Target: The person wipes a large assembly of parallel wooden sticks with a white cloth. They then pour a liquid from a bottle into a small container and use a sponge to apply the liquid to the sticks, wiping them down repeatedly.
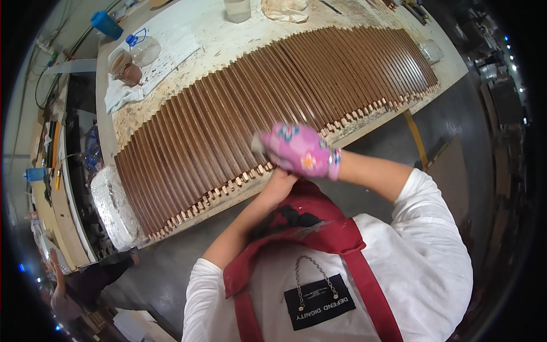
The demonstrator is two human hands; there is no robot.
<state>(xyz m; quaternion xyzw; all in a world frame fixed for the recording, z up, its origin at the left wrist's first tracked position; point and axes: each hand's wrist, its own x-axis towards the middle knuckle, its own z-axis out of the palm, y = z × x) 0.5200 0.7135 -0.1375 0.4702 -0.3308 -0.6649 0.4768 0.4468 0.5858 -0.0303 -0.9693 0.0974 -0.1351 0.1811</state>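
Many brown wooden strips (205, 131) lie side by side in a long curved row on the table, their pale ends toward me. My right hand (302, 151), in a pink flowered glove, is over the near ends around the row's middle. It is closed on a small pale rag-like piece (258, 145) that sticks out past its fingers; motion blurs both. My bare left hand (281, 183) is just below the glove at the table's near edge. The glove hides its fingers, so I cannot see whether it holds anything.
Plastic-wrapped bundles stand at the row's left end (114, 208) and right end (431, 51). Toward the back left are a clear jug (145, 51), a brown-stained container (122, 65) and a blue cup (106, 25). A clear container (237, 10) and a crumpled cloth (285, 9) sit at the back. Another person (80, 285) is at lower left.
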